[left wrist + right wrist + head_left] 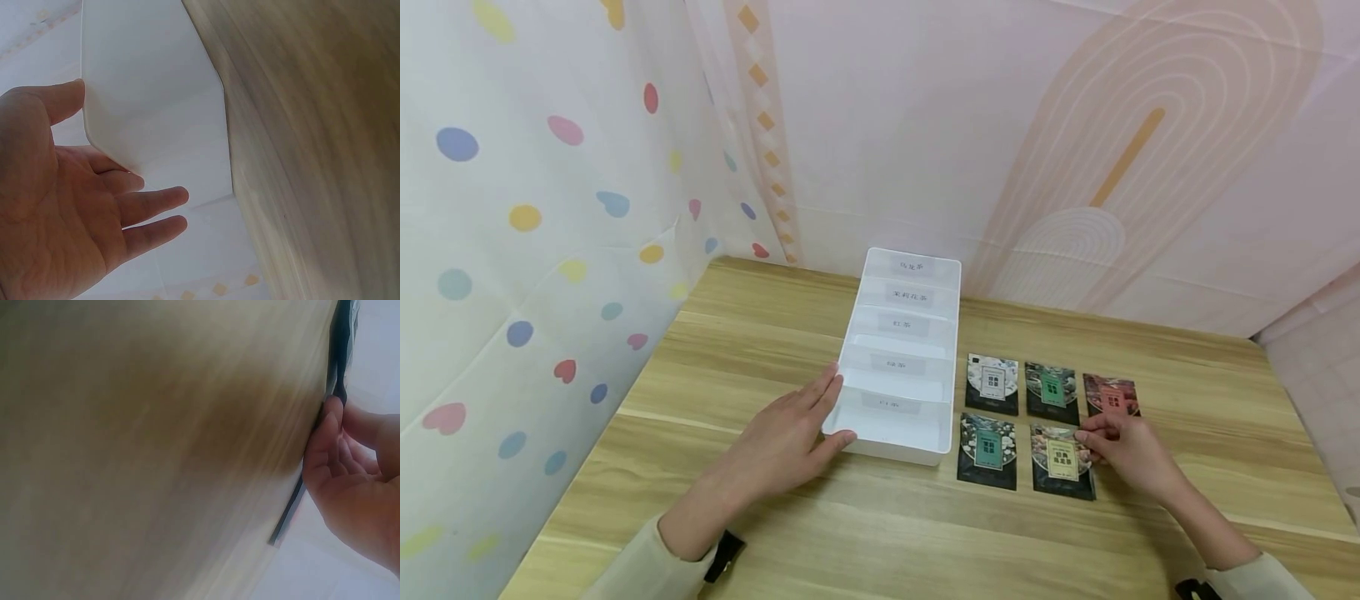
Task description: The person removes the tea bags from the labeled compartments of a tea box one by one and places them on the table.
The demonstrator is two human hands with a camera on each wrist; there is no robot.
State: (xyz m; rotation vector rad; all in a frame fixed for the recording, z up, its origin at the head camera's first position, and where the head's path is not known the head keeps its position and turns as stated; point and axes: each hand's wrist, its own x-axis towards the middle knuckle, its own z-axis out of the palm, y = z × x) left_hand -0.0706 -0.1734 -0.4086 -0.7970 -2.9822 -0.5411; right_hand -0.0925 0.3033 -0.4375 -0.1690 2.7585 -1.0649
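A white organizer box (895,452) with labelled compartments stands on the table. My left hand (778,446) rests at its near left corner; the left wrist view shows the thumb on the rim of the white box (156,100) and the other fingers extended beside its wall. With thumb and fingertips my right hand (1127,450) pinches the right edge of a black tea packet with a yellow label (1063,467). In the right wrist view, the dark packet (339,350) shows edge-on at the fingertips of the right hand (356,475).
Left of the pinched packet lies a tea packet with a teal label (987,454). Behind are a white-labelled packet (992,385), a green-labelled packet (1052,392) and a red packet (1111,393), partly covered by the right hand. Patterned curtains (887,125) hang beyond the wooden table (865,533).
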